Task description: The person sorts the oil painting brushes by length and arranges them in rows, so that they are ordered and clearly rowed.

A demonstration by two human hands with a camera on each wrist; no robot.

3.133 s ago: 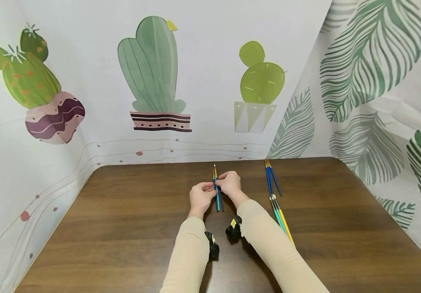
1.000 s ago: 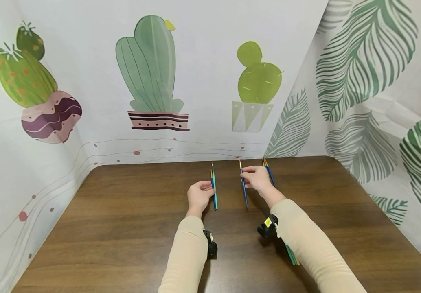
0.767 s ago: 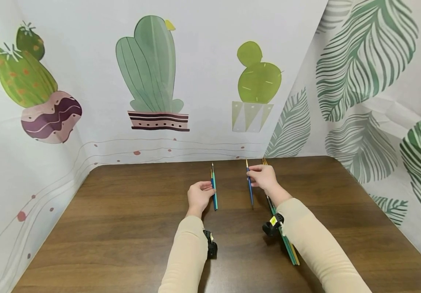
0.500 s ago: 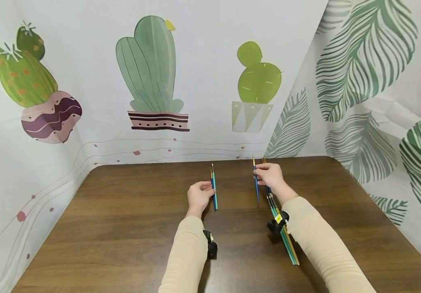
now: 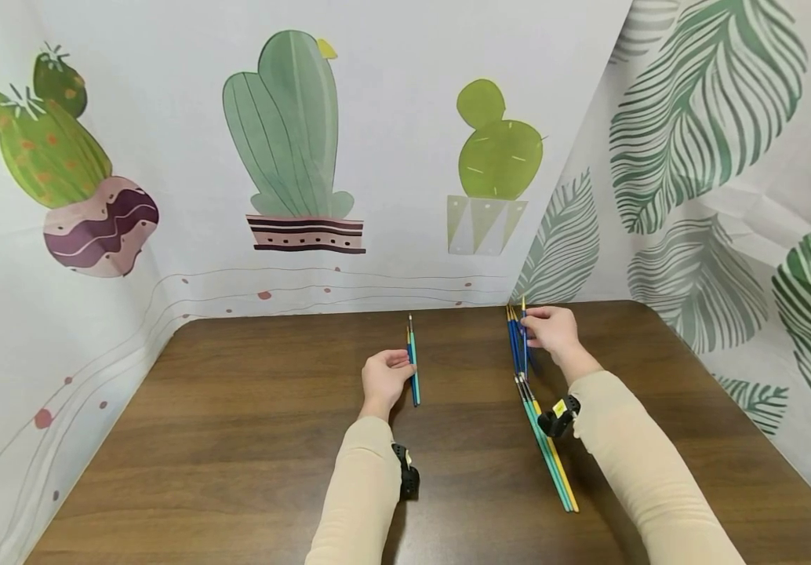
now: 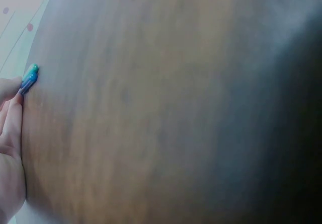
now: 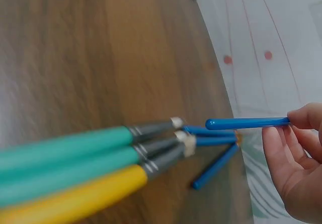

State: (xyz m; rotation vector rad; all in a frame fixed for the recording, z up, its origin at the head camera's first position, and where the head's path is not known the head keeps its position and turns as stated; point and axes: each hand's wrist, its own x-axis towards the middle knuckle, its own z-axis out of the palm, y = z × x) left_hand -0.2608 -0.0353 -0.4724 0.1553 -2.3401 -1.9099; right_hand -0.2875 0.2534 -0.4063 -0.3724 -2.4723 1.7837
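Observation:
Between the thumb and fingers of my right hand, a blue paintbrush is pinched, bristles up, over the back right of the table. Its handle end points toward me. Several blue paintbrushes lie just beneath and beside it. My left hand, near the middle of the table, pinches a teal paintbrush together with a blue paintbrush, both with bristles pointing to the wall. Only their handle ends show in the left wrist view.
In front of the blue group, two teal paintbrushes and a yellow paintbrush lie side by side on the brown wooden table. Behind its back edge hangs a white cloth printed with cacti and leaves.
My right hand has taken a blue paintbrush from the bunch at my left hand and carried it right, to above the blue group. The left hand has stayed in place, holding two brushes.

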